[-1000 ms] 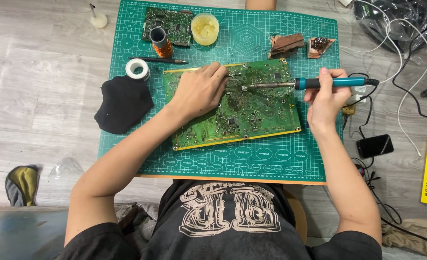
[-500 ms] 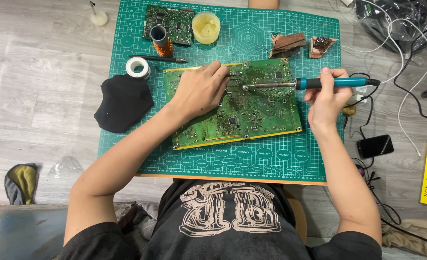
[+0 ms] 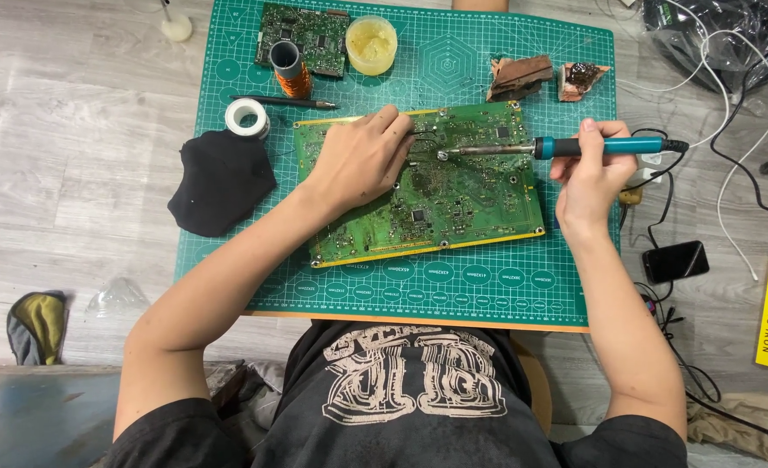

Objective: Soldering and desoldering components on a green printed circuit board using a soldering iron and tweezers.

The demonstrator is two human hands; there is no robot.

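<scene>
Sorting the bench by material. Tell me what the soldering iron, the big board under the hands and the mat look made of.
Soldering iron: teal grip, likely plastic or rubber; dull grey metal shaft.
Circuit board: rigid green laminate, glossy, dotted with small dark chips, yellowish edge strip.
Cutting mat: matte green sheet with printed grid, probably vinyl or rubber.

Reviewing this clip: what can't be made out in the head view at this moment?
- Whatever the left hand pinches on the circuit board: hidden under its fingers.
- Contact of the soldering iron tip with the board: too small to tell.
- Board area beneath the left hand: covered.
- Black bag at top right: cut off by the frame edge.
</scene>
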